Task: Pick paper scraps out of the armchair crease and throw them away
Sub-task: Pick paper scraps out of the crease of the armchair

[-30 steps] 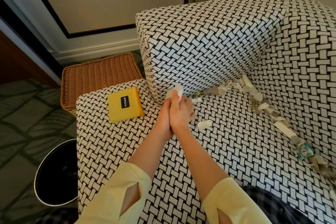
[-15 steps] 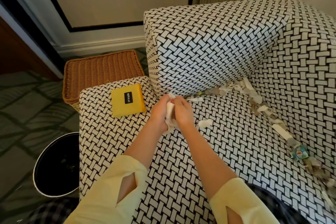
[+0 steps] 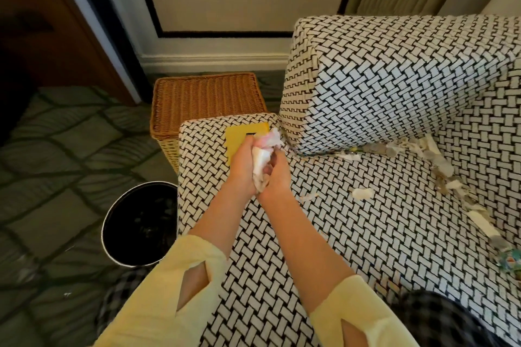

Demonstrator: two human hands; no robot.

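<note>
While your fingers (image 3: 277, 155) curl shut from both sides, you've got a wad of paper scraps (image 3: 262, 160) pressed between left hand (image 3: 244, 168) and right hand (image 3: 277, 175), its long axis running twelve to six. The bin (image 3: 141, 222) sits open on the floor at about eight o'clock from the wad, and your left hand is the nearer one. More scraps (image 3: 435, 158) line the armchair crease (image 3: 324, 153) out at three o'clock, with one loose piece (image 3: 362, 193) on the seat. Your hands cover most of the yellow booklet (image 3: 235, 139), and the bin's contents are too dark to read.
</note>
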